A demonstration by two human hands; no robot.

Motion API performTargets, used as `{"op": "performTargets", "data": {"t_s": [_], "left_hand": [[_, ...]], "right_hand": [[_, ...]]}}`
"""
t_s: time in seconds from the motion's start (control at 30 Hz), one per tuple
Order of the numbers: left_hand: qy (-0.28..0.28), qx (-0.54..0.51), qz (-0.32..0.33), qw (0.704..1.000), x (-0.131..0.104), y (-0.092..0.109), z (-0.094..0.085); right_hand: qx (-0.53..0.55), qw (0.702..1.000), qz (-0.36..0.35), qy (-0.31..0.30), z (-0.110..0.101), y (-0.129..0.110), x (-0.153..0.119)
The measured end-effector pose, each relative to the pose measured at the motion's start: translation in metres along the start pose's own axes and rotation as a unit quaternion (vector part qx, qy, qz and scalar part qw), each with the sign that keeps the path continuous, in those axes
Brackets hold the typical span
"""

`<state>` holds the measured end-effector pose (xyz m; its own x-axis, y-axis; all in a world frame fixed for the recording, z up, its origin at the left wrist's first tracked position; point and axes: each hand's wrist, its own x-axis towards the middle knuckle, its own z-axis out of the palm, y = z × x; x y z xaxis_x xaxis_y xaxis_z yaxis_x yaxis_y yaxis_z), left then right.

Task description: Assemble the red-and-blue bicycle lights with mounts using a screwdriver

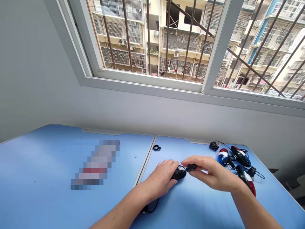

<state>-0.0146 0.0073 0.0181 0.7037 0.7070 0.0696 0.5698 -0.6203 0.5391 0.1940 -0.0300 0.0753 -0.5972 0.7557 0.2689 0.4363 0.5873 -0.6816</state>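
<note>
My left hand (pixel 164 176) is closed over a glossy black rounded device (pixel 180 172) on the blue table, its fingers wrapped round the left part. Just to the right, my right hand (pixel 209 171) pinches a small black piece (pixel 191 167) between thumb and fingers. That piece is close to the device's right end, where a thin black cable shows; whether the two are joined is hard to tell. Below my left wrist a black cable (pixel 154 208) curves out beside a dark part, mostly hidden by the forearm.
A black ring clamp (pixel 156 147) lies near the table seam. At the right are several red, white, blue and black devices (pixel 243 156) with cables, and a small black box (pixel 213 146). A pixelated object (pixel 97 163) lies left. Behind the table (pixel 47 159) stands a wall with a barred window.
</note>
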Motion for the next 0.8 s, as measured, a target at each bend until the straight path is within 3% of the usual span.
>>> {"op": "performTargets", "data": {"t_s": [0.3,0.8], "left_hand": [[-0.011,0.021,-0.012,1.0,0.0,0.003,-0.003],[-0.011,0.028,-0.013,0.999,0.001,0.003,-0.001]], "right_hand": [[0.055,0.998,0.027,0.007,-0.001,0.009,0.001],[-0.031,0.998,0.019,0.056,0.01,0.009,0.005]]}}
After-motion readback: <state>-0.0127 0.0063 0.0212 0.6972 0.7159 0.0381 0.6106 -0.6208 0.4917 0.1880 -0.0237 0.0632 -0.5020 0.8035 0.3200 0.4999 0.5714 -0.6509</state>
